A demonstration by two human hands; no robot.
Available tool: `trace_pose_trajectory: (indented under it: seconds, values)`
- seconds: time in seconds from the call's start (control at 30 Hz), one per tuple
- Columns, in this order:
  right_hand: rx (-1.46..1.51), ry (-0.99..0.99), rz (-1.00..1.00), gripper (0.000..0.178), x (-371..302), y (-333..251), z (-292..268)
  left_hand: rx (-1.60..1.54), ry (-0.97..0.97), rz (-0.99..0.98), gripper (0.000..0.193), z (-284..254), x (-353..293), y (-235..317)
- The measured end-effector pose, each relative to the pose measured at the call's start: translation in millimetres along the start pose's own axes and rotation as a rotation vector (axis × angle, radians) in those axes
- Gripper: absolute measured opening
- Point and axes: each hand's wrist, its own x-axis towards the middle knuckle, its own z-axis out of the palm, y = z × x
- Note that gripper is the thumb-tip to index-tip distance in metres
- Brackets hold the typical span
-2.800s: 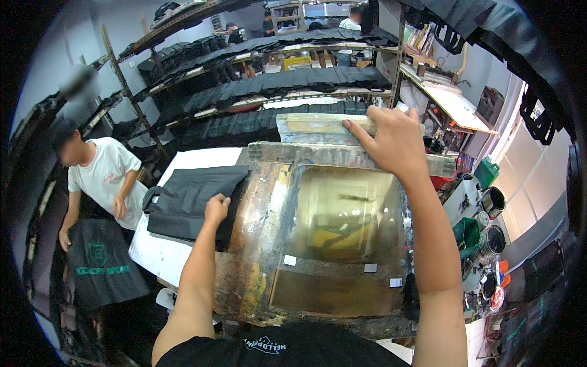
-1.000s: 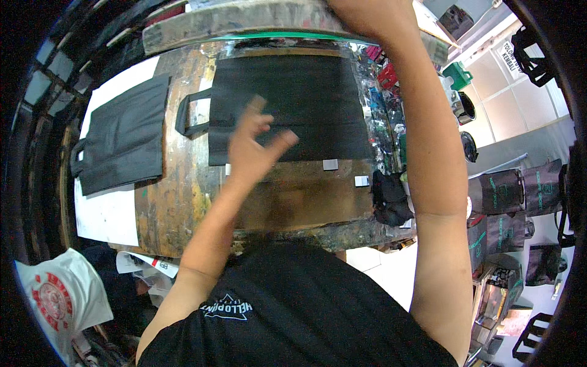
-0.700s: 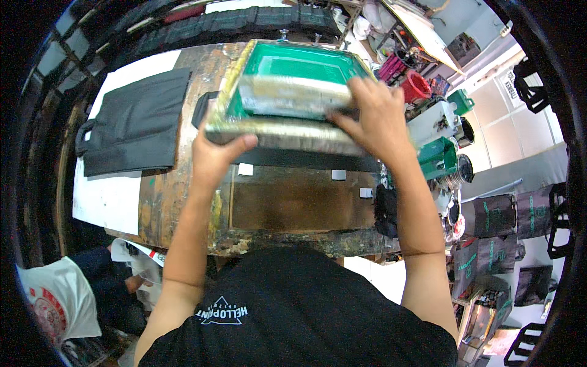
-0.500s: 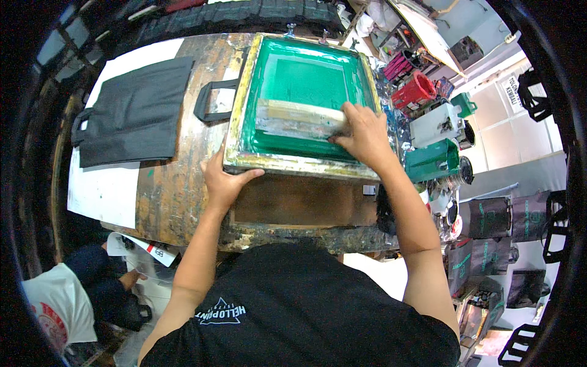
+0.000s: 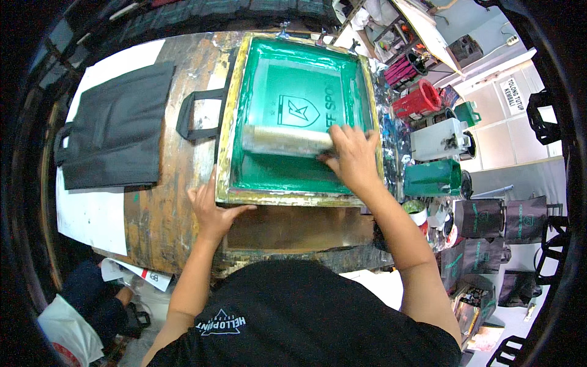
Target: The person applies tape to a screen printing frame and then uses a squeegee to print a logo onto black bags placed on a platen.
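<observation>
A silkscreen printing frame, with yellowed edges and green-inked mesh, lies on the worktable. My right hand is closed around the right end of a long pale squeegee, which lies across the mesh. Beyond the blade, a dark shield emblem and some lettering show in the mesh. At the frame's near left corner my left hand rests with thumb and forefinger spread along the two edges. A black bag handle sticks out from under the frame's left side; the rest of that bag is hidden.
A flat black bag lies on white sheets at the left. Red, white and green containers crowd the table's right end. Clamps stand at the far edge. A person sits low at left; dark bags hang right.
My right hand has drawn the squeegee toward me over the mesh, and the emblem and lettering now show behind it. My left hand stays at the frame's corner. The view has shifted slightly.
</observation>
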Motion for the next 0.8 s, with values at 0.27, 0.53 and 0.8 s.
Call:
trace_pose_trajectory:
  seconds: [0.27,0.53,0.8]
  values:
    - [-0.062,0.030,-0.027,0.067,127.2,87.4,57.9,-0.020,-0.004,-0.005,0.124,-4.0,5.6,5.7]
    - [-0.012,-0.137,0.000,0.080,241.7,158.7,90.2,0.014,-0.101,-0.080,0.118,-10.2,8.9,8.0]
    - [-0.027,-0.066,-0.008,0.069,246.7,148.5,73.1,-0.025,-0.108,-0.133,0.126,-28.9,32.4,-10.2]
